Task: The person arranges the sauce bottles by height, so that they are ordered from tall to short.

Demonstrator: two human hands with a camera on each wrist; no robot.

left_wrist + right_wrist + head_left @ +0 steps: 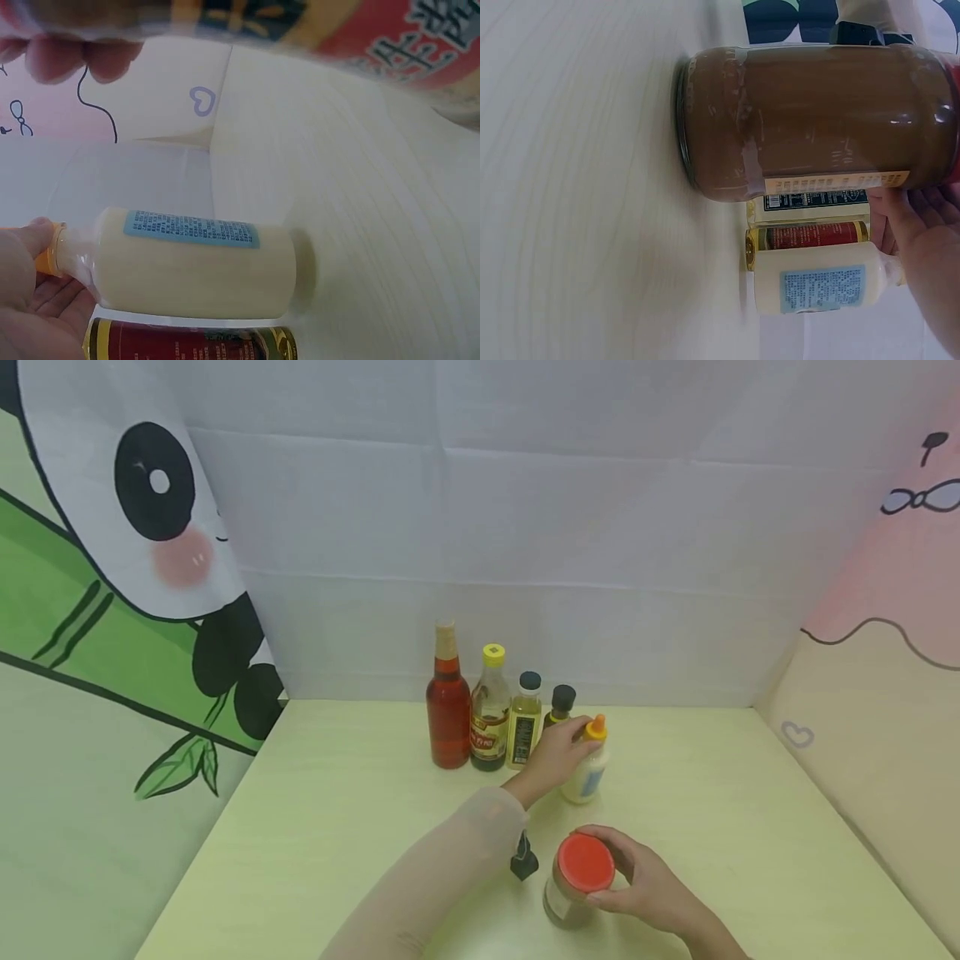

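My left hand [553, 762] pinches the orange cap of a squeeze bottle [587, 781] filled with cream-coloured sauce. That bottle stands upright at the right end of a row of bottles; its blue label shows in the left wrist view. Nearer to me, my right hand [647, 887] holds a peanut butter jar [817, 112] with a red lid [587, 862], thumb and fingers around its upper part. Whether the jar's base touches the table cannot be told. Right behind the squeeze bottle is a dark-capped bottle [562, 697] with a red label, partly covered by my left hand.
To the left in the row stand a red bottle [448, 718], a yellow-capped bottle [490, 714] and a bottle of yellow oil [524, 727]. A white cloth backdrop [562, 527] rises behind the pale table [300, 827]. A small black object [524, 862] is by my left sleeve.
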